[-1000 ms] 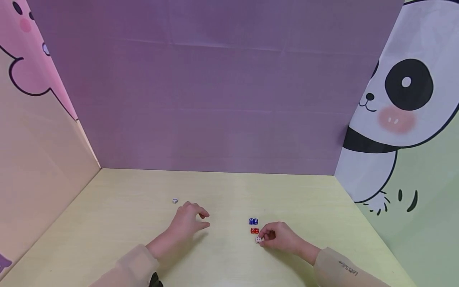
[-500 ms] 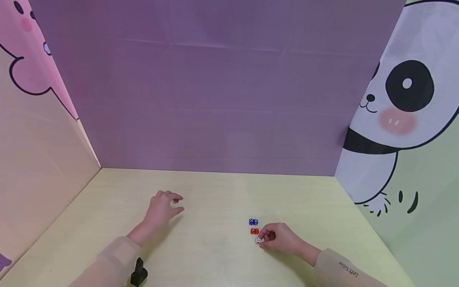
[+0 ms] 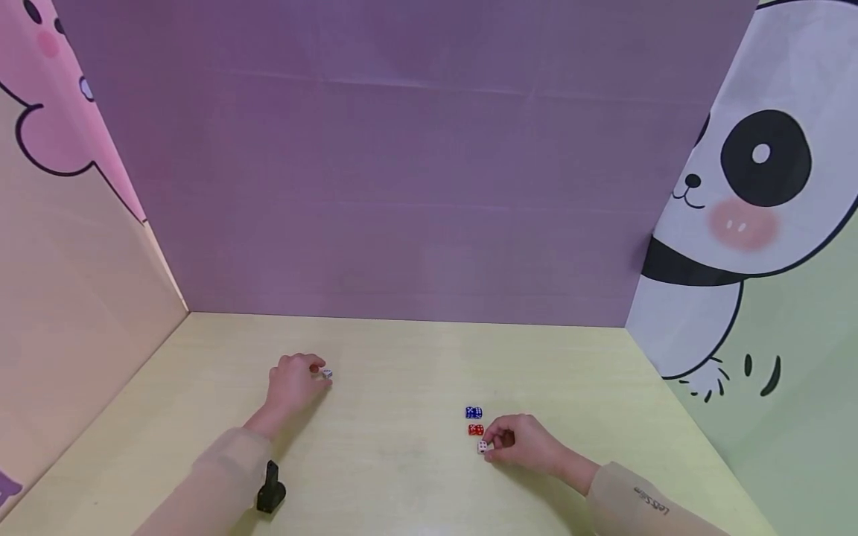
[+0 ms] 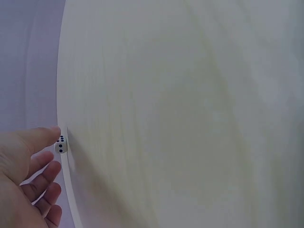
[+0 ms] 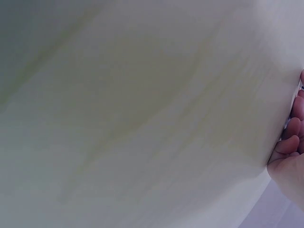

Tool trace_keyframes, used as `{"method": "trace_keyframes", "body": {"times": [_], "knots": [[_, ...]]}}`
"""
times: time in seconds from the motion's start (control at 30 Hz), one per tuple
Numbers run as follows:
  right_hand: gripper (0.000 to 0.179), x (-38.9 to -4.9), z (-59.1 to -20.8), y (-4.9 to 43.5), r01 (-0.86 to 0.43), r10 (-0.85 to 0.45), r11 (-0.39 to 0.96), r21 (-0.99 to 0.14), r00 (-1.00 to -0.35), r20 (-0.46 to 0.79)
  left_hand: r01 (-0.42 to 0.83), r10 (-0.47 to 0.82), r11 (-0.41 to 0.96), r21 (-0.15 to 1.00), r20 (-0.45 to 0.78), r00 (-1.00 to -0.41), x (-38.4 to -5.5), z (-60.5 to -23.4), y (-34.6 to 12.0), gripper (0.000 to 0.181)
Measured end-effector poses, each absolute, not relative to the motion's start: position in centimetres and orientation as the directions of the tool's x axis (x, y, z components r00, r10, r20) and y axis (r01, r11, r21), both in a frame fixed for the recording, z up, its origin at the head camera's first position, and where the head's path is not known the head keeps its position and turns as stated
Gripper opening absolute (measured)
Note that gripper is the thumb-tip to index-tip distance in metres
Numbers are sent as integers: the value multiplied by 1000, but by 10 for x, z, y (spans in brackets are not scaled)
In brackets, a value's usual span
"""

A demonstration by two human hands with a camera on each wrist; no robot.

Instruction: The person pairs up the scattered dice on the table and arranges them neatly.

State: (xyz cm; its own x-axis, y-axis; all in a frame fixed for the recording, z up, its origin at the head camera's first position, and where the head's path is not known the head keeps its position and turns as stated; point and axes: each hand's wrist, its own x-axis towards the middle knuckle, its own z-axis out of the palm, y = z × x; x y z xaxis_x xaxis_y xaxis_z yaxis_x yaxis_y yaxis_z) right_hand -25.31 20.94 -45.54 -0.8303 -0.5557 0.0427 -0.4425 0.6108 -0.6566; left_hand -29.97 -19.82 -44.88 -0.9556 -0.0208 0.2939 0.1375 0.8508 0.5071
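Observation:
At the left of the table, the left hand (image 3: 290, 383) has its thumb and index fingertip around a small white die (image 3: 327, 374). In the left wrist view that die (image 4: 61, 144) shows dark pips at the thumb tip, other fingers loosely bent below. To the right, the right hand (image 3: 526, 444) pinches another white die (image 3: 482, 447) on the table. Just beyond it lie two red dice (image 3: 476, 430) side by side, then two blue dice (image 3: 474, 412) in a row behind. The right wrist view catches only part of the right hand (image 5: 289, 147) at its edge.
The pale wooden table (image 3: 395, 476) runs back to a purple wall (image 3: 402, 186). A pink-figured panel (image 3: 74, 246) closes the left side, a panda-printed panel (image 3: 757, 298) the right. A black device (image 3: 271, 490) sits at the left sleeve.
The left hand has moved left and away from the body to the far white die, its thumb and fingers coming around it. The right hand stays at its white die.

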Motion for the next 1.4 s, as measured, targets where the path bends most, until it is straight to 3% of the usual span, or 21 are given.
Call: {"method": "trace_keyframes", "body": {"times": [0.5, 1.4], "knots": [[15, -254, -455, 210, -437, -555, 608, -663, -831, 38, 11, -89, 863, 504, 172, -981, -307, -447, -197, 19], [14, -250, -452, 208, -429, -550, 604, -672, -834, 38, 144, 39, 842, 520, 209, -977, -280, -447, -158, 8]]}}
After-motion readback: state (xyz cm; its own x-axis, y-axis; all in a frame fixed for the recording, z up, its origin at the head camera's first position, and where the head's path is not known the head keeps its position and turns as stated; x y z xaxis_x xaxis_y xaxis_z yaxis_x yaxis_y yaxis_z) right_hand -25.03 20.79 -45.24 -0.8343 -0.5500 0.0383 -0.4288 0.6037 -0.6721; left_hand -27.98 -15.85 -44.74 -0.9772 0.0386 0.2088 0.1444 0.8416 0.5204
